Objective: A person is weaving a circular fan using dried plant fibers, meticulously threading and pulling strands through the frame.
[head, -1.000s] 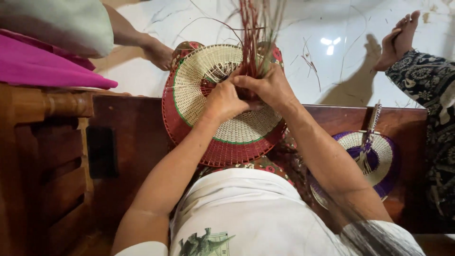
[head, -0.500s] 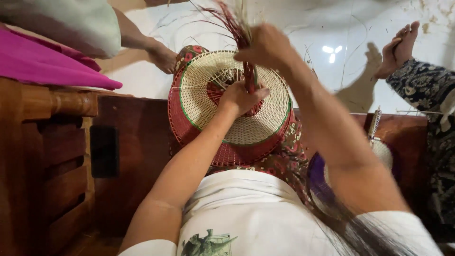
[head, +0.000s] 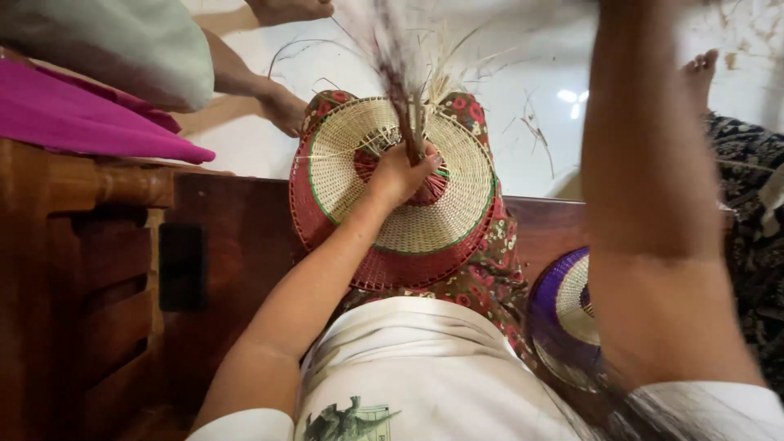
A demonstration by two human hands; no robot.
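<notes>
At the centre of the frame the left hand [head: 400, 173] presses on the middle of a round woven fan [head: 392, 196], cream with a red rim and a thin green ring, its grip closed on the base of a bundle of reddish and pale straw strands [head: 406, 77] rising toward the top edge. The fan rests on the person's lap over a floral cloth [head: 486, 273]. The right arm [head: 653, 204] is raised at the right; its hand is out of view above. A purple-rimmed fan [head: 563, 306] lies lower right.
</notes>
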